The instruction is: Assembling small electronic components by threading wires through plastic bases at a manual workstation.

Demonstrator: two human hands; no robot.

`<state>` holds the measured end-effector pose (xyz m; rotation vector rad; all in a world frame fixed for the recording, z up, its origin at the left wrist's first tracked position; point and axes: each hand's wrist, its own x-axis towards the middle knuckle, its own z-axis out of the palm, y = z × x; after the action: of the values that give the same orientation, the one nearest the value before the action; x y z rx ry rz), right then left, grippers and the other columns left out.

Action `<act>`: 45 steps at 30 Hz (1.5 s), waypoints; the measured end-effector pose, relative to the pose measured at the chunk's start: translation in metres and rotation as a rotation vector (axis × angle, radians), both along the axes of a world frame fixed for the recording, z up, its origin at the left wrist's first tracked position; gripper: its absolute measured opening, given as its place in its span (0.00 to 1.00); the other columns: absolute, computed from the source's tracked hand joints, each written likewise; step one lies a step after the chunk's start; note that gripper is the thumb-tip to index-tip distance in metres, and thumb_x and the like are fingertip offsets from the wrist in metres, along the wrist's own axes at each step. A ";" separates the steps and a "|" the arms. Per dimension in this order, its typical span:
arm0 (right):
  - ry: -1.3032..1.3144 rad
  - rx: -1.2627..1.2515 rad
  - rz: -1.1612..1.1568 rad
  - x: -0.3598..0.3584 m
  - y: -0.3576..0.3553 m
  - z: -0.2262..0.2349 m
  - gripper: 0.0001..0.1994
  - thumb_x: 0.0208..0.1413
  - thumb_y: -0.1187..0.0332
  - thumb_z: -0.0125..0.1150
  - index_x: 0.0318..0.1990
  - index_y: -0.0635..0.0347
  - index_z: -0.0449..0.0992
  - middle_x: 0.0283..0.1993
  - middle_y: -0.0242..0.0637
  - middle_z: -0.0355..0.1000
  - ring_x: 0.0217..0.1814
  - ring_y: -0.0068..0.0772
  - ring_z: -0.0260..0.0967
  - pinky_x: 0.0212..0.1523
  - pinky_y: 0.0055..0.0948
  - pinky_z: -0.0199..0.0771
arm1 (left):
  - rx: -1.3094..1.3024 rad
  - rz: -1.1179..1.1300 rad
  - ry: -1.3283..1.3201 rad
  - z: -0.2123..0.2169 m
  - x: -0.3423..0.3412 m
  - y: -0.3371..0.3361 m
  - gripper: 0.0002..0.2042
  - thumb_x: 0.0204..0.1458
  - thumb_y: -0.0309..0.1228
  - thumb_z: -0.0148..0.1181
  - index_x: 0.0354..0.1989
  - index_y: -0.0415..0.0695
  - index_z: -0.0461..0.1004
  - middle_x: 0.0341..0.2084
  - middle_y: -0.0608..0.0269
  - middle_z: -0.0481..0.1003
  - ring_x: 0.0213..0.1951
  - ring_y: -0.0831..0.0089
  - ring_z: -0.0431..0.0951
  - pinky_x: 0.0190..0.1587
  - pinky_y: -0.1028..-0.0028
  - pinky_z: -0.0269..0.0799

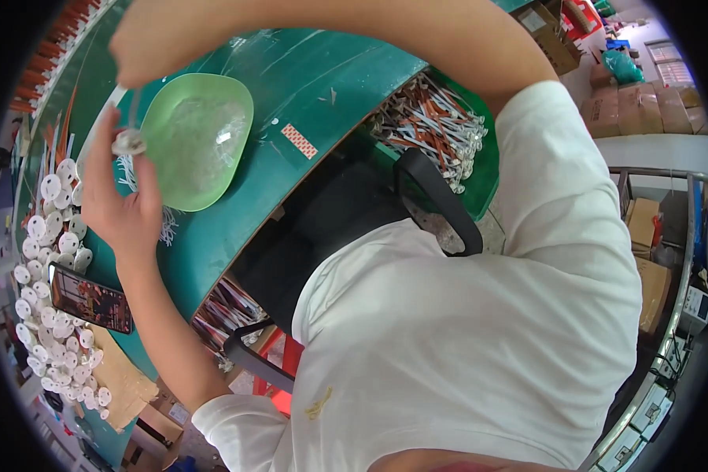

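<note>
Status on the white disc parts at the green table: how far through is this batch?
Looks done: many round white plastic discs lie spread along the green table edge. In hand: the left hand pinches one small white disc piece, with the right hand above it. Possibly left: the pile of orange-and-white wires, and the shallow green plastic bowl holds clear bits. No count possible.

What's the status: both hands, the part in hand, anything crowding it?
Left hand pinching a small white disc part. Right hand on the thin piece above it. Green bowl close beside; phone below.
</note>
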<state>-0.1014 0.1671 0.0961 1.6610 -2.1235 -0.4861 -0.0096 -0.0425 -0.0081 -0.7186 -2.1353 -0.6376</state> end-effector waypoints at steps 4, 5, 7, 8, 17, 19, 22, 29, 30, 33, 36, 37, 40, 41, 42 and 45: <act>-0.017 -0.173 0.115 -0.008 0.000 0.026 0.10 0.53 0.70 0.57 0.36 0.62 0.83 0.34 0.44 0.81 0.39 0.47 0.80 0.36 0.42 0.80 | -0.180 -0.049 0.027 0.004 -0.011 -0.002 0.20 0.48 0.16 0.64 0.52 0.39 0.79 0.45 0.53 0.81 0.43 0.62 0.82 0.47 0.69 0.77; -0.016 -0.177 0.113 -0.010 -0.005 0.024 0.10 0.53 0.70 0.57 0.36 0.62 0.83 0.34 0.44 0.81 0.39 0.47 0.80 0.36 0.42 0.80 | -0.160 -0.034 -0.002 0.005 -0.013 -0.002 0.18 0.49 0.16 0.63 0.50 0.40 0.80 0.44 0.54 0.82 0.43 0.65 0.82 0.46 0.70 0.77; 0.008 -0.435 0.249 -0.015 -0.016 0.018 0.07 0.51 0.67 0.60 0.34 0.56 0.82 0.33 0.39 0.78 0.36 0.45 0.79 0.33 0.42 0.78 | -0.138 -0.032 -0.026 0.005 -0.016 -0.003 0.16 0.51 0.16 0.63 0.49 0.40 0.81 0.44 0.55 0.82 0.42 0.67 0.82 0.45 0.72 0.77; -0.002 -0.581 0.345 -0.016 -0.035 0.005 0.06 0.51 0.65 0.61 0.33 0.53 0.81 0.33 0.37 0.77 0.35 0.45 0.78 0.31 0.42 0.77 | -0.045 0.069 -0.145 -0.002 -0.005 -0.020 0.15 0.53 0.17 0.63 0.50 0.39 0.80 0.43 0.55 0.82 0.42 0.68 0.82 0.45 0.72 0.77; -0.322 -1.137 0.190 0.005 -0.069 -0.090 0.15 0.48 0.48 0.62 0.22 0.46 0.78 0.25 0.29 0.76 0.26 0.40 0.77 0.23 0.41 0.76 | 0.752 -0.133 -0.447 -0.027 -0.015 -0.076 0.19 0.59 0.20 0.61 0.59 0.30 0.69 0.53 0.52 0.75 0.51 0.71 0.76 0.54 0.75 0.71; -0.388 -1.193 0.216 0.004 -0.074 -0.088 0.15 0.49 0.48 0.61 0.22 0.45 0.79 0.26 0.28 0.77 0.27 0.40 0.78 0.24 0.41 0.76 | 0.870 -0.166 -0.526 -0.013 -0.012 -0.084 0.19 0.59 0.20 0.61 0.59 0.30 0.70 0.51 0.52 0.76 0.50 0.71 0.76 0.54 0.75 0.71; -0.418 -1.191 0.167 0.001 -0.066 -0.102 0.12 0.49 0.52 0.62 0.23 0.48 0.79 0.26 0.29 0.76 0.27 0.41 0.77 0.23 0.41 0.76 | 0.720 -0.049 -0.502 -0.012 -0.018 -0.051 0.20 0.59 0.20 0.61 0.60 0.29 0.68 0.50 0.51 0.77 0.50 0.70 0.77 0.53 0.74 0.72; -0.281 -1.246 0.352 -0.002 -0.060 -0.108 0.04 0.46 0.63 0.61 0.26 0.49 0.76 0.30 0.27 0.75 0.40 0.35 0.76 0.23 0.39 0.75 | 0.365 0.123 -0.357 0.000 -0.002 -0.034 0.22 0.59 0.19 0.60 0.63 0.31 0.67 0.44 0.46 0.79 0.44 0.67 0.79 0.49 0.70 0.76; -0.292 -1.250 0.371 0.004 -0.068 -0.107 0.02 0.46 0.64 0.61 0.27 0.48 0.76 0.31 0.26 0.75 0.42 0.35 0.75 0.25 0.38 0.76 | 0.393 0.123 -0.367 0.002 0.003 -0.032 0.20 0.59 0.20 0.61 0.60 0.31 0.69 0.43 0.48 0.79 0.43 0.68 0.79 0.48 0.71 0.76; -0.289 -1.382 0.536 0.011 -0.073 -0.111 0.03 0.46 0.65 0.60 0.30 0.48 0.75 0.31 0.28 0.74 0.38 0.37 0.74 0.34 0.37 0.77 | 0.253 0.166 -0.376 -0.029 -0.010 -0.093 0.15 0.57 0.21 0.63 0.53 0.32 0.72 0.39 0.55 0.79 0.40 0.71 0.78 0.45 0.73 0.75; -0.428 -1.241 0.358 0.009 -0.050 -0.127 0.10 0.46 0.66 0.63 0.38 0.53 0.76 0.27 0.33 0.72 0.32 0.41 0.74 0.31 0.39 0.75 | 0.511 0.055 -0.502 -0.047 -0.012 -0.037 0.10 0.58 0.22 0.62 0.47 0.36 0.74 0.38 0.62 0.77 0.38 0.78 0.75 0.41 0.77 0.71; -0.524 -1.270 0.365 0.015 -0.044 -0.124 0.14 0.46 0.70 0.65 0.42 0.54 0.78 0.28 0.33 0.74 0.32 0.41 0.75 0.32 0.39 0.76 | 0.471 0.001 -0.485 -0.042 -0.010 -0.029 0.13 0.58 0.21 0.61 0.50 0.35 0.73 0.38 0.62 0.77 0.38 0.79 0.75 0.40 0.77 0.72; -0.561 -1.312 0.440 0.025 -0.044 -0.112 0.20 0.44 0.75 0.68 0.48 0.53 0.79 0.32 0.34 0.77 0.33 0.38 0.77 0.33 0.35 0.78 | 0.562 -0.161 -0.549 -0.022 -0.002 -0.012 0.15 0.57 0.21 0.63 0.53 0.35 0.73 0.44 0.63 0.77 0.46 0.77 0.76 0.47 0.77 0.71; -0.596 -1.305 0.421 0.027 -0.044 -0.107 0.21 0.43 0.76 0.69 0.49 0.53 0.79 0.34 0.34 0.79 0.34 0.37 0.78 0.33 0.32 0.79 | 0.561 -0.149 -0.524 -0.022 -0.002 -0.014 0.15 0.56 0.21 0.63 0.52 0.34 0.73 0.45 0.61 0.77 0.47 0.76 0.76 0.49 0.77 0.71; -0.630 -1.292 0.387 0.029 -0.043 -0.104 0.22 0.43 0.77 0.70 0.49 0.53 0.79 0.36 0.35 0.80 0.36 0.36 0.79 0.33 0.30 0.80 | 0.479 -0.141 -0.530 -0.018 -0.002 -0.016 0.15 0.56 0.21 0.64 0.52 0.34 0.73 0.47 0.59 0.77 0.48 0.74 0.77 0.49 0.76 0.72; -0.696 -1.316 0.371 0.028 -0.047 -0.100 0.19 0.46 0.78 0.69 0.48 0.55 0.81 0.39 0.36 0.81 0.38 0.33 0.81 0.36 0.27 0.82 | 0.431 -0.124 -0.516 -0.011 -0.002 -0.008 0.18 0.54 0.20 0.65 0.54 0.34 0.73 0.47 0.59 0.78 0.47 0.73 0.78 0.48 0.75 0.74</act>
<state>-0.0736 0.1198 -0.0043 1.3111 -1.6389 1.4628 -0.0113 -0.0503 -0.0186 -0.4799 -2.2927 -1.4239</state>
